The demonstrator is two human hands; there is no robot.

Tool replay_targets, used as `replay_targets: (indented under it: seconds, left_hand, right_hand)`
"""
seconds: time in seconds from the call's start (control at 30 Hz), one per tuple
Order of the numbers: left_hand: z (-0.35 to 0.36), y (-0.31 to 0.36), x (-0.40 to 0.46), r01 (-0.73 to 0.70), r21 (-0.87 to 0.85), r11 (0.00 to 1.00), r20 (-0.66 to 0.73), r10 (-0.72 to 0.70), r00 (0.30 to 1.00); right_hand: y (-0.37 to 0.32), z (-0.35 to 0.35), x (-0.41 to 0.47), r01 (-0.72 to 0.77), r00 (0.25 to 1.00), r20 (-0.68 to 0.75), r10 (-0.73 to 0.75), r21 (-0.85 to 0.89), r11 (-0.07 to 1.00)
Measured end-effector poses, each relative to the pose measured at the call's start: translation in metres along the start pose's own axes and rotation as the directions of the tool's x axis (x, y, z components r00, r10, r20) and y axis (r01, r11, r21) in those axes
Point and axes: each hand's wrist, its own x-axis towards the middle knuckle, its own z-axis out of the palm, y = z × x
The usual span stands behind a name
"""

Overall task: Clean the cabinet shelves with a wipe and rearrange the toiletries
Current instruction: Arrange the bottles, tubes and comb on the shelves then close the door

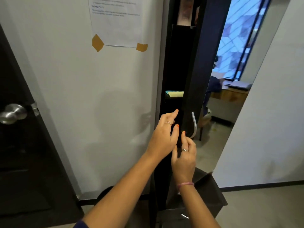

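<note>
Our left hand (162, 137): raised forward, index finger extended upward, other fingers loosely bent, ring worn, holding nothing. Our right hand (185, 155): just beside and below it, fingers loosely curled, ring worn, pink band at wrist. Both forearms bare.

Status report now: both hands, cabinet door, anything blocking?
Left hand open, right hand open. Cabinet door ajar, handle untouched. Nothing blocking.

Taped paper sheet (116, 22) bears blurred print; heading perhaps "INITIAL STATE"
</note>
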Motion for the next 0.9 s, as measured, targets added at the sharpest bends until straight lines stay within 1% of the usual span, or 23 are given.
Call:
replay_targets:
  seconds: [0.1,0.2,0.27,0.37,0.43,0.6,0.77,0.9]
  left_hand:
    - [0.002,-0.010,0.007,-0.048,0.075,0.996,-0.030,0.051,0.998]
    - [0.005,-0.022,0.012,-0.045,0.155,0.987,-0.037,0.051,0.998]
    - [0.007,-0.032,0.018,-0.012,0.172,0.985,-0.047,0.020,0.999]
    - [0.008,-0.042,0.028,0.023,0.193,0.981,-0.044,-0.015,0.999]
    - [0.009,-0.047,0.037,0.043,0.240,0.970,-0.036,-0.036,0.999]
    - [0.012,-0.059,0.057,0.131,0.304,0.944,-0.017,-0.132,0.991]
    - [0.016,-0.066,0.072,0.198,0.312,0.929,0.041,-0.222,0.974]
    - [0.016,-0.069,0.077,0.223,0.277,0.935,0.081,-0.254,0.964]
  right_hand:
    - [0.006,0.009,0.002,0.032,0.998,0.061,-0.033,0.022,0.999]
    - [0.009,0.020,0.005,0.077,0.983,0.166,-0.077,0.011,0.997]
    - [0.012,0.029,0.005,0.112,0.966,0.235,-0.109,-0.001,0.994]
    - [0.016,0.044,0.010,0.098,0.951,0.293,-0.097,0.009,0.995]
    - [0.018,0.054,0.014,0.089,0.935,0.341,-0.093,0.026,0.996]
    - [0.028,0.076,0.025,0.108,0.892,0.440,-0.105,0.019,0.994]
    - [0.033,0.092,0.036,0.001,0.873,0.487,-0.035,0.071,0.997]
    - [0.028,0.103,0.045,-0.156,0.863,0.497,0.088,0.096,0.983]
